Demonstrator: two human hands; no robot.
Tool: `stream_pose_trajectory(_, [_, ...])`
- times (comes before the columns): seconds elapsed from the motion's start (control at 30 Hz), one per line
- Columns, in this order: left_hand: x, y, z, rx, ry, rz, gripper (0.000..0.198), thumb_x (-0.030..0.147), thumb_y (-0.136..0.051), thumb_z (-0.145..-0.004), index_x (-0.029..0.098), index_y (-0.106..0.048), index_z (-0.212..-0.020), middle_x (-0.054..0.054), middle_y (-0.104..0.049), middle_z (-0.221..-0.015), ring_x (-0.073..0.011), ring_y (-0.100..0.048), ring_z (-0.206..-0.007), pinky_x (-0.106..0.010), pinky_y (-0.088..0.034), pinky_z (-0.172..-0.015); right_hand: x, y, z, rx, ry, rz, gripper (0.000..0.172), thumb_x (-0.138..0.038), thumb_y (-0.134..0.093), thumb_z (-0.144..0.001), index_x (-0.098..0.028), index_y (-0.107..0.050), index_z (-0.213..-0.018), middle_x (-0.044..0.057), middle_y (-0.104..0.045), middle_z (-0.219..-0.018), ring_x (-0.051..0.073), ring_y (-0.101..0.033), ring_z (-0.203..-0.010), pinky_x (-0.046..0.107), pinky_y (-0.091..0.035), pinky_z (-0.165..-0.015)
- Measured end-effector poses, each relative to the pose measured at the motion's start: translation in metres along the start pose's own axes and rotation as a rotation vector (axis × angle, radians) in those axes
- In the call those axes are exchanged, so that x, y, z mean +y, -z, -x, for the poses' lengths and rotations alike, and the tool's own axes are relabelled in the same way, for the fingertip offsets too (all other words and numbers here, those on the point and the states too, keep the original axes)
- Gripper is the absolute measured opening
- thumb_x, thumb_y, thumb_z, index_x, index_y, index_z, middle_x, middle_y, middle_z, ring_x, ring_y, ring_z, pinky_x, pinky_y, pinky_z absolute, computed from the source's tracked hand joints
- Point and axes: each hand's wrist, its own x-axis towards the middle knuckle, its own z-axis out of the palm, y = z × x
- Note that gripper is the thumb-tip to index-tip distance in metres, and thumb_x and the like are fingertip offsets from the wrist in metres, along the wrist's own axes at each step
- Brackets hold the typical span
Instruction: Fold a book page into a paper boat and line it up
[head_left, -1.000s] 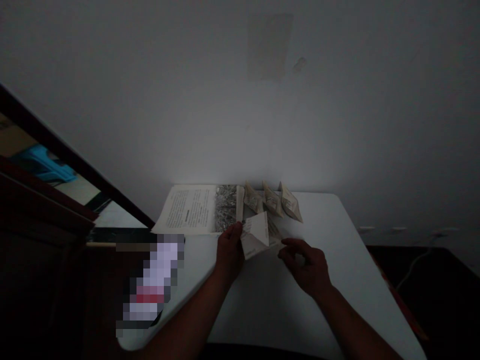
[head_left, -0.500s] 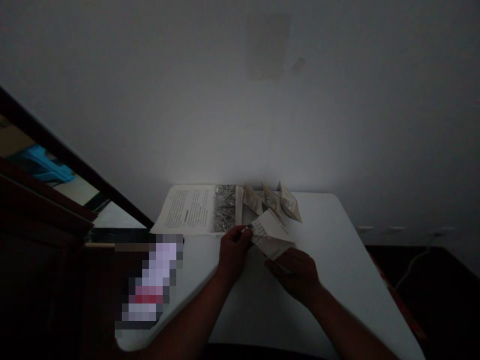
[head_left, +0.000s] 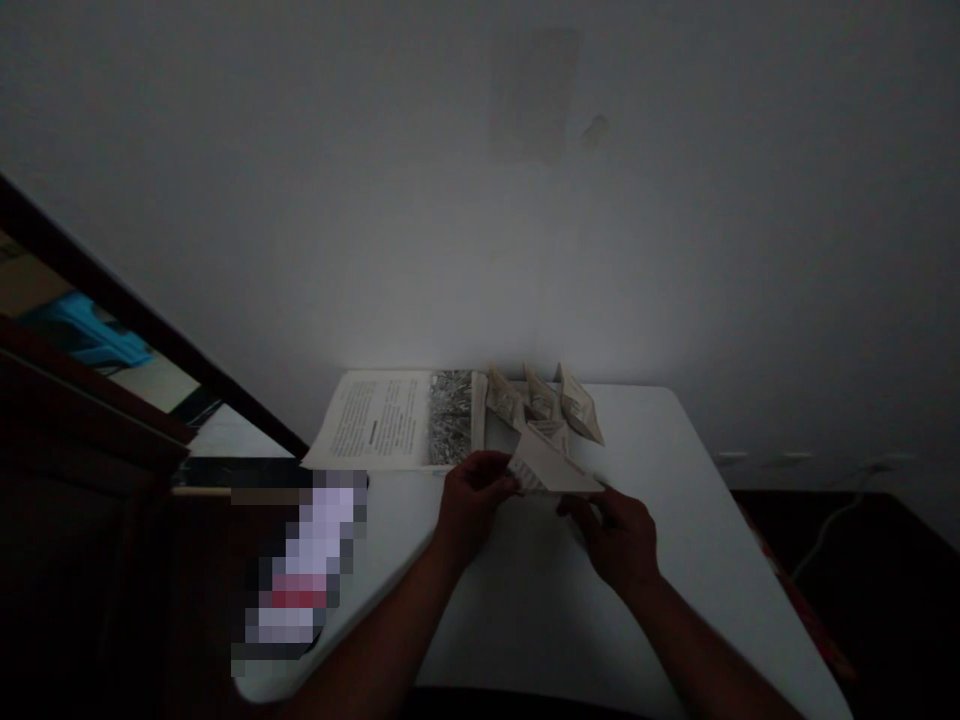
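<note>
A folded sheet of printed paper is held above the table between my two hands. My left hand pinches its left corner, thumb against the fingers. At the right corner, my right hand grips the paper with its fingertips; some of its fingers are curled underneath. Just beyond stand several folded paper boats, made of printed pages, grouped at the back of the table. The paper in my hands partly hides the nearest one.
An open book lies at the table's back left, beside the boats. A pixelated phone-like object rests on the left edge of the white table. The wall rises right behind the table. A dark-framed mirror-like panel stands at left.
The folded paper has tilted flatter and turned, now showing a triangular face. My right hand has shifted slightly right, and its grip has moved to the right corner.
</note>
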Motion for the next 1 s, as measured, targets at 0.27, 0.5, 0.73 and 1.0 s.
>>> stream_pose_trajectory(0.27, [0.002, 0.0, 0.006, -0.207, -0.105, -0.138, 0.054, 0.041, -0.068, -0.069, 0.022, -0.053, -0.118, -0.008, -0.059, -0.103, -0.0159, -0.059, -0.079, -0.023, -0.045, -0.064, 0.003, 0.005, -0.002, -0.02, -0.007, -0.069, 0.024, -0.033, -0.046, -0.087, -0.021, -0.062, -0.074, 0.002, -0.067, -0.068, 0.015, -0.062, -0.059, 0.024, -0.05, -0.055])
stream_pose_trajectory(0.5, [0.007, 0.002, 0.012, -0.297, -0.214, -0.278, 0.036, 0.032, -0.061, -0.078, 0.022, -0.055, -0.112, -0.01, -0.056, -0.117, -0.0196, -0.058, -0.092, -0.028, -0.045, -0.078, 0.007, 0.009, -0.004, -0.078, 0.145, -0.091, 0.012, -0.026, -0.05, -0.085, -0.022, -0.06, -0.079, 0.006, -0.067, -0.078, 0.017, -0.063, -0.069, 0.028, -0.051, -0.062])
stream_pose_trajectory(0.73, [0.005, 0.004, 0.009, -0.27, -0.214, -0.285, 0.02, 0.025, -0.069, -0.07, 0.018, -0.056, -0.083, -0.01, -0.063, -0.107, -0.0204, -0.061, -0.089, -0.029, -0.046, -0.076, 0.009, 0.014, -0.009, -0.119, 0.136, -0.089, 0.014, -0.024, -0.048, -0.086, -0.02, -0.059, -0.078, 0.005, -0.064, -0.078, 0.016, -0.06, -0.068, 0.028, -0.049, -0.061])
stream_pose_trajectory(1.0, [0.005, -0.002, 0.011, -0.172, -0.206, -0.289, 0.021, 0.022, -0.071, -0.068, 0.017, -0.051, -0.066, -0.01, -0.068, -0.102, -0.0198, -0.063, -0.086, -0.028, -0.048, -0.073, 0.008, 0.014, -0.009, -0.084, 0.041, -0.055, 0.015, -0.027, -0.052, -0.085, -0.02, -0.063, -0.077, 0.003, -0.065, -0.077, 0.016, -0.062, -0.066, 0.026, -0.048, -0.062])
